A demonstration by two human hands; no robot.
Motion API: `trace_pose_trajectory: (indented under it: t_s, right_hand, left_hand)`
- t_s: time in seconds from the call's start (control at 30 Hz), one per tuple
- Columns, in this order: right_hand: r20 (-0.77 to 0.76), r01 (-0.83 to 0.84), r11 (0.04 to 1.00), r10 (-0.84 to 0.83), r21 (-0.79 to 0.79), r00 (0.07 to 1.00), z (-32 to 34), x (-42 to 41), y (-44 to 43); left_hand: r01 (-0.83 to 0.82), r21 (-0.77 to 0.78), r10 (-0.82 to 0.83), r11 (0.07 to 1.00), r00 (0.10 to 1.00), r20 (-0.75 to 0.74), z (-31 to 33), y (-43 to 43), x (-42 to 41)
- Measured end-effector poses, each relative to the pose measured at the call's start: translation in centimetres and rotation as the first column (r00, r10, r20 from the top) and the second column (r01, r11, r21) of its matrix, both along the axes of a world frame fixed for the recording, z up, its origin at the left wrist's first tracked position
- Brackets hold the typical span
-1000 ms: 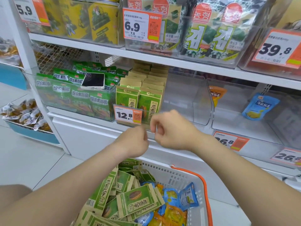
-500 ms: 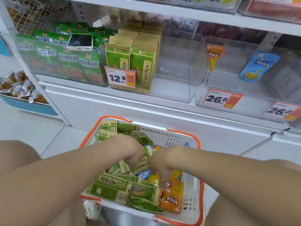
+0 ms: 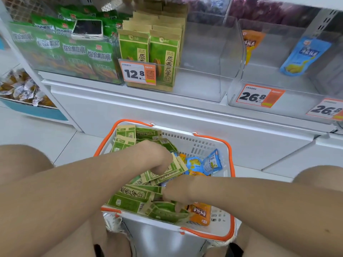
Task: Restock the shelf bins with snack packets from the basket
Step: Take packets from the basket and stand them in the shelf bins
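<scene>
Reaching into the white plastic basket with the orange rim, both hands are now low among the packets, while one second ago they were raised at the front edge of the shelf and held nothing. The left hand has its fingers curled round a small bundle of green and tan paper seed packets and pinches it at one end; the bundle is not yet lifted out and rests on the pile. The right hand is pushed with bent fingers into the pile near the front wall, but whether it holds a packet I cannot tell. I judge that a new round of picking has begun, and that the bundle belongs in the clear plastic shelf bin behind the orange 12.8 price tag, where the right half has free space. Blue pouches and an orange pouch wait in the basket too. The basket stands on a white tiled floor.
</scene>
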State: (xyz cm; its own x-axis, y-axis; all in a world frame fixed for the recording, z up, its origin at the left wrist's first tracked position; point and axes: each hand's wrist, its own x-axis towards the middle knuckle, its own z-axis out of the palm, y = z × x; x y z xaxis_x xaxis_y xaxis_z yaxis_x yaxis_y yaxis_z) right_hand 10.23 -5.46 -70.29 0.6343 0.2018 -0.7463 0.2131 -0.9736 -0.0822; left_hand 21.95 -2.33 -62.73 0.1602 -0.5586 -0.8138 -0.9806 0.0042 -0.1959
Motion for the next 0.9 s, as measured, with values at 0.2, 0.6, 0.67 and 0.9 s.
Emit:
trace_pose_trajectory:
  t_s: [0.2,0.6,0.67,0.9]
  right_hand:
    - [-0.047,0.062,0.998,-0.063,-0.007,0.997,0.0,0.2,-1.2]
    - [-0.006,0.328,0.944,-0.329,-0.016,0.944,6.5,4.8,-7.1]
    - [0.061,0.393,0.918,-0.396,0.061,0.916,8.6,5.3,-9.0]
    - [0.26,0.497,0.829,-0.554,0.256,0.791,14.7,5.5,-11.9]
  left_hand:
    - [-0.023,-0.033,0.021,0.999,0.996,-0.081,0.1,-0.3,0.2]
    - [-0.126,-0.116,0.11,0.985,0.985,-0.136,3.9,-1.0,2.5]
    - [-0.237,-0.184,0.189,0.954,0.95,-0.248,4.8,-1.2,3.3]
    - [-0.637,-0.292,0.408,0.714,0.716,-0.566,7.2,-1.5,6.6]
